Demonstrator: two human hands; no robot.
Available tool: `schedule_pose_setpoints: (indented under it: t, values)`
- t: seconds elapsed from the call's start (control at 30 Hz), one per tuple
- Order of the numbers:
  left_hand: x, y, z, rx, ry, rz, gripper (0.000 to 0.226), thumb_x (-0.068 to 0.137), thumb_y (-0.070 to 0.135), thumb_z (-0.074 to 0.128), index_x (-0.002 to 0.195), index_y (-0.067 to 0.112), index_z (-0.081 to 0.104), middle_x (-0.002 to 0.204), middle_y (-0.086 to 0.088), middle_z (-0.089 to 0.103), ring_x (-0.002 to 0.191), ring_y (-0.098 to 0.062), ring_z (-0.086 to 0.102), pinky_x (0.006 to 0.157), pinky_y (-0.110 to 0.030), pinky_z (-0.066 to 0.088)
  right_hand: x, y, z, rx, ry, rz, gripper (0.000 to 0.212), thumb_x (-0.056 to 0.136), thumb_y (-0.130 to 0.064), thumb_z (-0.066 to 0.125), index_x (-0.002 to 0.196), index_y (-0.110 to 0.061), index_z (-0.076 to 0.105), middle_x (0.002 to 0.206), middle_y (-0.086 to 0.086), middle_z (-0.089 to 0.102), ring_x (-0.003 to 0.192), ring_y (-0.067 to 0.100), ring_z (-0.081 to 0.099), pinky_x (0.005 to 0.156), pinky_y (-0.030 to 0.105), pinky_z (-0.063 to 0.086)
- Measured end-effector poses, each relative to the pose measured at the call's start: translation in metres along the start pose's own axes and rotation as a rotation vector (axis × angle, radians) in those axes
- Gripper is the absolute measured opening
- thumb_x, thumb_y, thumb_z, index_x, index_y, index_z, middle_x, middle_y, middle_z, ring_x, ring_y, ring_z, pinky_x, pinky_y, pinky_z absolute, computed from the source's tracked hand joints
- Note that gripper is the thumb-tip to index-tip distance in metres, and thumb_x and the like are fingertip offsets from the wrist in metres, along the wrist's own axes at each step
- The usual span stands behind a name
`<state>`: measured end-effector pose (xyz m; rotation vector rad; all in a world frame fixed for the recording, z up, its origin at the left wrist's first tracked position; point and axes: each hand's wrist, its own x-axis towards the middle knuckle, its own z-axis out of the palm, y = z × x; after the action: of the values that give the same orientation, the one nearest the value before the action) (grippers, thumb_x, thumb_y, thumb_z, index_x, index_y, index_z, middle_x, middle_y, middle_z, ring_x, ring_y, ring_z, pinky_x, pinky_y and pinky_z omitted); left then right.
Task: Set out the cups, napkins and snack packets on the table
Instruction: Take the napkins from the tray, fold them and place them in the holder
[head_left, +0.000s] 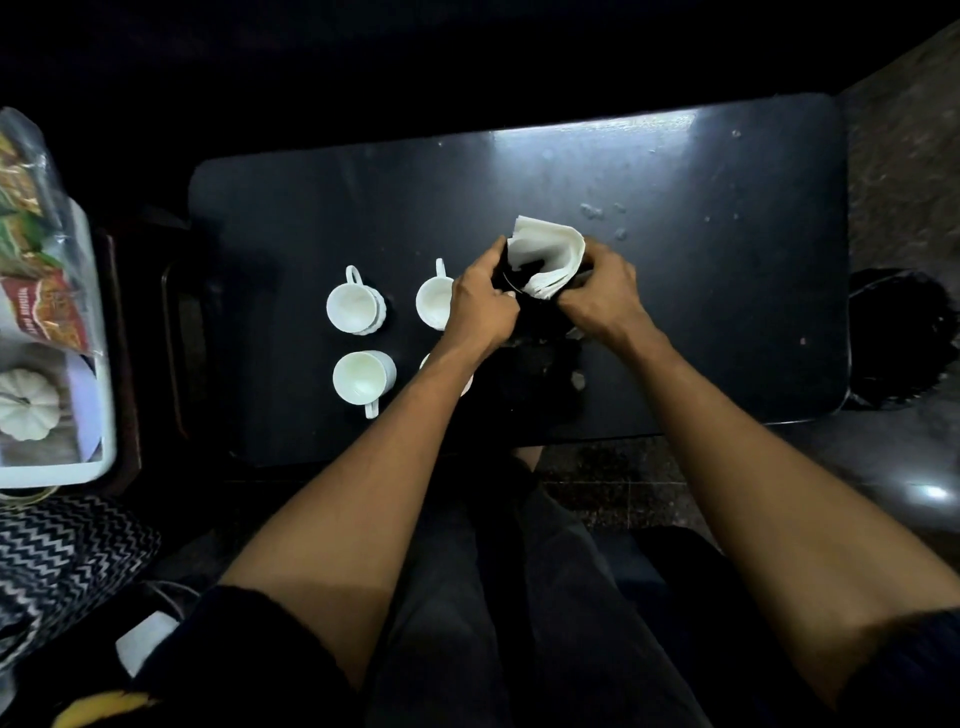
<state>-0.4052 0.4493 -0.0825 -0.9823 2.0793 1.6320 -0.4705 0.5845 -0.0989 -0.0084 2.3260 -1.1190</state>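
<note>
While both hands meet over the middle of the dark table (727, 218), the napkin step looks to be the one in hand. In the head view, the left hand (480, 304) and the right hand (602, 299) are closed from either side on something dark that holds a folded wad of white napkins (545, 257); the paper stands up just beyond the fingertips, bowed into a curl. Whether the dark thing is a holder or a wrapper I cannot tell.

Left of the left hand stand the white cups: one (435, 304) touching its knuckles as seen from here, another (353, 306) further left, a third (363, 376) nearer the person, and a fourth mostly hidden under the left forearm. Well to the left of both hands, off the table, a pale tray (101, 415) holds the snack packets (49, 306) inside clear plastic.

So the cups seem placed, the napkins are under way, and the packets are not yet set out. The next move likely calls for seating or freeing the napkins without tearing them, and keeping the left forearm clear of the cups beneath it.
</note>
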Motion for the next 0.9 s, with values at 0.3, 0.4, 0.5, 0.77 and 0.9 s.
schedule_pose_setpoints:
  t: [0.3,0.4,0.5,0.77,0.9]
  values:
    - [0.002,0.001,-0.003,-0.012,-0.021,0.033,0.071,0.075,-0.006,0.045,0.14,0.018,0.056,0.123,-0.002,0.073,0.117,-0.019,0.068,0.107,-0.041,0.051,0.0,0.0,0.002,-0.07,-0.001,0.011,0.047,0.068,-0.025,0.078,0.114,-0.021,0.07,0.095,-0.01,0.073,0.081,-0.005,0.063,0.064,-0.007,0.035]
    - [0.005,-0.002,-0.002,-0.007,-0.021,0.005,0.076,0.078,-0.011,0.043,0.148,0.016,0.048,0.134,-0.005,0.068,0.126,-0.019,0.063,0.112,-0.04,0.047,-0.001,0.0,0.004,-0.106,-0.02,0.063,0.051,0.069,-0.028,0.076,0.118,-0.02,0.067,0.108,-0.002,0.076,0.101,0.011,0.069,0.084,0.018,0.052]
    - [0.002,-0.008,-0.001,-0.052,0.025,-0.011,0.077,0.078,-0.011,0.045,0.152,0.013,0.043,0.143,-0.003,0.062,0.13,-0.014,0.059,0.115,-0.037,0.045,-0.009,0.001,0.008,-0.145,0.003,0.16,0.055,0.07,-0.02,0.07,0.124,-0.014,0.06,0.116,0.01,0.071,0.114,0.028,0.065,0.096,0.038,0.053]
    - [-0.032,-0.035,-0.009,-0.132,0.185,-0.029,0.062,0.085,-0.017,0.047,0.141,0.008,0.056,0.131,-0.01,0.067,0.117,-0.016,0.064,0.088,-0.008,0.047,-0.068,-0.013,0.046,-0.116,-0.017,0.243,0.035,0.073,-0.008,0.064,0.107,-0.008,0.069,0.103,0.011,0.074,0.099,0.028,0.067,0.084,0.026,0.049]
    - [-0.05,-0.04,-0.032,-0.206,0.261,-0.003,0.048,0.086,-0.016,0.048,0.125,0.004,0.067,0.113,-0.01,0.075,0.1,-0.016,0.071,0.095,-0.022,0.057,-0.083,-0.048,0.074,-0.03,-0.02,0.154,0.025,0.074,-0.012,0.066,0.098,-0.013,0.072,0.095,0.005,0.076,0.091,0.02,0.069,0.081,0.023,0.049]
